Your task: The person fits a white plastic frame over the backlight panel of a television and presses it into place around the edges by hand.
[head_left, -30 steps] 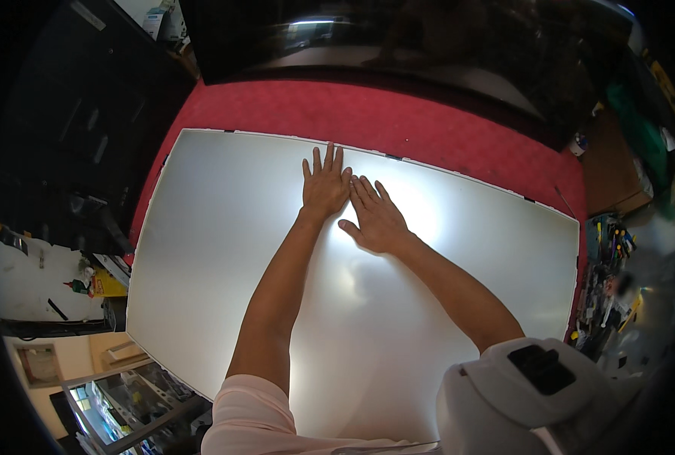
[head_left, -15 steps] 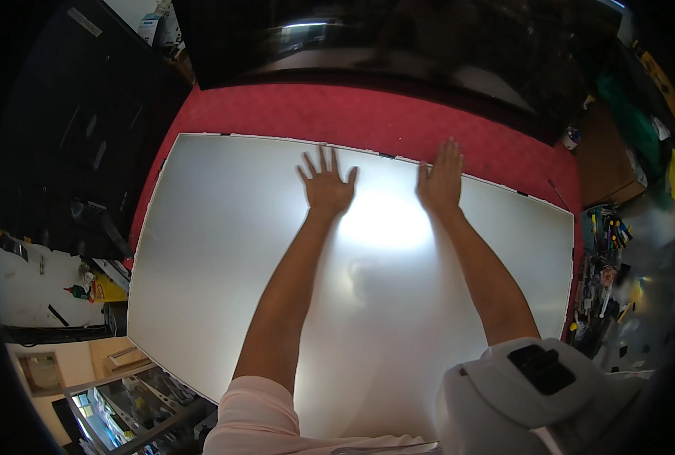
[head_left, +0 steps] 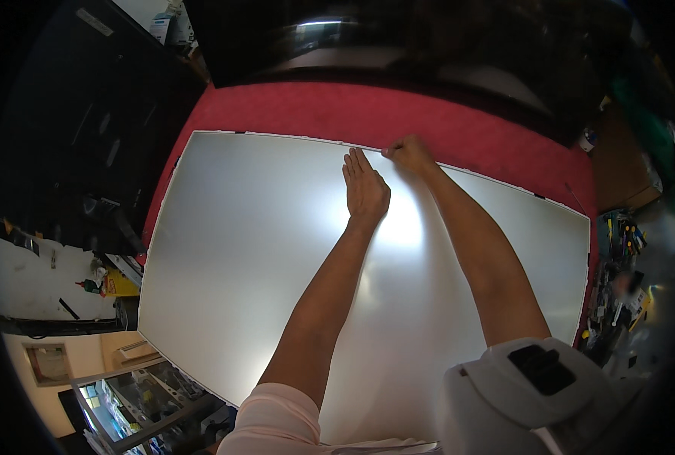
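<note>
A large white diffuser panel (head_left: 239,227), like a TV backlight with its sheet on, lies flat before me, with a bright glare near its far middle. My left hand (head_left: 367,193) rests on it just short of the far edge, fingers straight and held close together. Right beside it, my right hand (head_left: 411,155) is at the far rim. Its fingers are curled and pinched at the panel's edge; what exactly sits between the fingertips is too small to make out. Small dark clips (head_left: 540,196) dot the rim.
Red cloth (head_left: 292,102) shows around the panel. A large dark glossy screen (head_left: 398,53) stands along the far side, a black panel (head_left: 72,129) at the left. Tools (head_left: 621,235) crowd the right side beside a brown box (head_left: 625,171). A white rounded object (head_left: 512,394) fills the lower right.
My left hand has slid right and its spread fingers have come together. My right hand has moved left along the far edge and closed from flat into a pinch.
</note>
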Available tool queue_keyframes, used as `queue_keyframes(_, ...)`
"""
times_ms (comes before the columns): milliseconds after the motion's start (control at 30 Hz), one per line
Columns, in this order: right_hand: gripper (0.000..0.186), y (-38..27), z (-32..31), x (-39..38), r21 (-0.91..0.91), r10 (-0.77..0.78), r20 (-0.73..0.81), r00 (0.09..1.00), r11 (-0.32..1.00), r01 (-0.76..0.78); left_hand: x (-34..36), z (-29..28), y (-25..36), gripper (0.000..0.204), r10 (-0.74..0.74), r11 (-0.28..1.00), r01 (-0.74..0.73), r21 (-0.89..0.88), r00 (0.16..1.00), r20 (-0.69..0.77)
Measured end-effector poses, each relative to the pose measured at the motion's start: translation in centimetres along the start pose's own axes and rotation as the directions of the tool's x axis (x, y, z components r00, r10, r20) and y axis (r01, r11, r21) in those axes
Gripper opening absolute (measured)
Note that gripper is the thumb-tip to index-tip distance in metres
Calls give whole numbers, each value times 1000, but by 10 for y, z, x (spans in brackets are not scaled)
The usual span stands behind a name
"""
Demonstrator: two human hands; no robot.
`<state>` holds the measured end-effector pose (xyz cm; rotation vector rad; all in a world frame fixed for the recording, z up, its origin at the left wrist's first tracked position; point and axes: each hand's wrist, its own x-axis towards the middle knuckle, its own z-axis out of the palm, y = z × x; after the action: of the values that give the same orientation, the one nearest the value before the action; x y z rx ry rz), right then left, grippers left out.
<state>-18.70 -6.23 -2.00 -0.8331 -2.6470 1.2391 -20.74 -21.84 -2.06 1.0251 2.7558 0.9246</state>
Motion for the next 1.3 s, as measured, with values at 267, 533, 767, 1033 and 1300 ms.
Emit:
queue_keyframes(267, 29, 31, -33, 20, 108, 297, -517, 803, 953, -283, 0, 5, 3, 61, 29, 958, -55, 281, 995, 95)
queue_keyframes(533, 43, 48, -66, -54, -109, -125, -400, 908, 990, 88, 26, 5, -4, 61, 110, 972, -133, 196, 986, 122)
queue_keyframes(767, 42, 31, -28, -112, -414, -254, -354, 900, 906, 92, 73, -2, -18, 39, 82, 997, -82, -7, 993, 84)
queue_keyframes(1033, 40, -3, -13, -84, -145, -196, -342, 919, 977, 154, 74, 1, -32, 26, 117, 950, -141, -278, 988, -100)
queue_keyframes(1300, 24, -4, 2, -21, -49, -3, -131, 991, 999, -3, 74, 2, -31, 23, 12, 922, -84, -377, 982, -188)
